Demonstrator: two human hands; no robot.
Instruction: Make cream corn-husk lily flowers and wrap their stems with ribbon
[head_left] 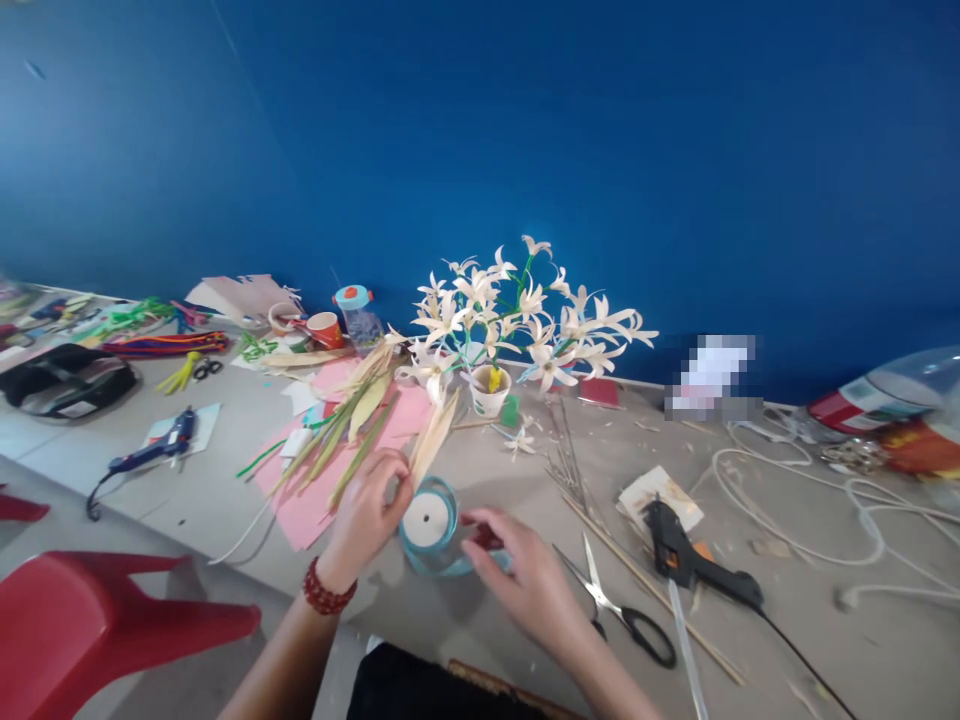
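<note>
My left hand [373, 500], with a red bead bracelet on its wrist, is closed in a pinch at the lower end of some pale dried husk strips [435, 437]. My right hand [517, 572] has thumb and fingers apart beside a roll of light blue ribbon [426, 517]; a loose loop of the ribbon runs toward its thumb. Whether the fingers touch the ribbon I cannot tell. Beyond the hands, white husk-like flowers on green stems stand in a paper cup [489, 398]. Scissors [604, 598] with black handles lie open right of my right hand.
A black glue gun [675, 545] with a cord lies at right, near thin sticks [637, 575] and white cable [806, 478]. Pink paper [304, 515] with green husks is at left, past it a blue glue gun [176, 438]. A red stool [67, 610] stands below.
</note>
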